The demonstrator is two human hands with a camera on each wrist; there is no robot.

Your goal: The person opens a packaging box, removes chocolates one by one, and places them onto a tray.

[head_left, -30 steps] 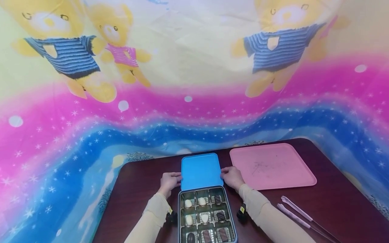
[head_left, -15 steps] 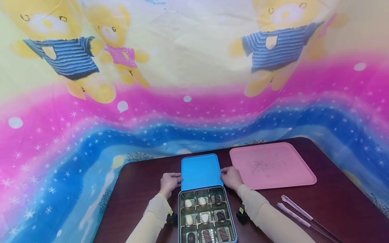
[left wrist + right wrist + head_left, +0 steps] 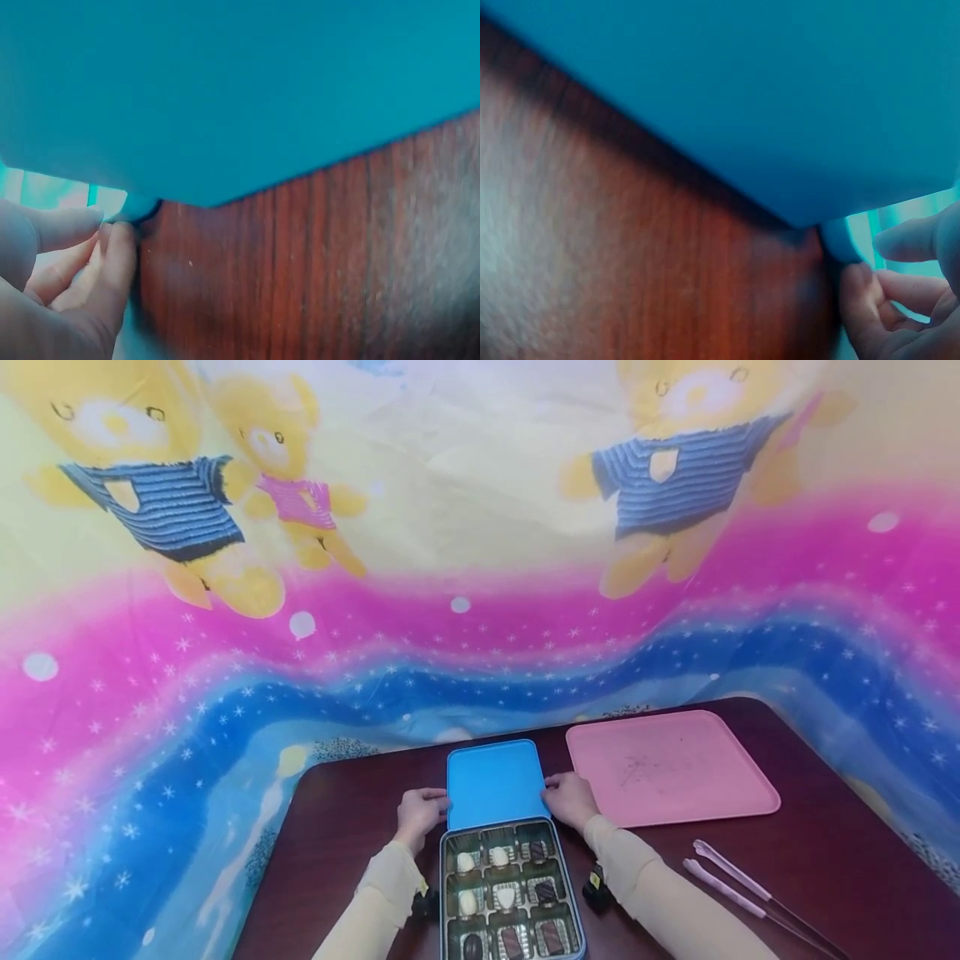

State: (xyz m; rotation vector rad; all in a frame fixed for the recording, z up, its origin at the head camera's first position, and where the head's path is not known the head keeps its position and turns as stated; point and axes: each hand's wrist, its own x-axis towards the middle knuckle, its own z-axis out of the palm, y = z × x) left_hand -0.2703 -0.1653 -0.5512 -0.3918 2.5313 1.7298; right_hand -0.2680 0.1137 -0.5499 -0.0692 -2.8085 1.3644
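Note:
A blue lid with a raised rim lies flat on the table, its near edge right at the far end of a tin of chocolates. At the lid's left edge my left hand pinches the rim; the left wrist view shows thumb and fingertips close together there. My right hand holds the opposite edge between thumb and fingers. White chocolates and dark chocolates sit in the tin's gold compartments. The tin's blue side wall fills the upper part of the right wrist view.
Beyond my right hand a pink tray lies near the table's far edge. Tongs with pale pink tips rest to the right of my right forearm. A curtain printed with bears hangs behind the dark wooden table.

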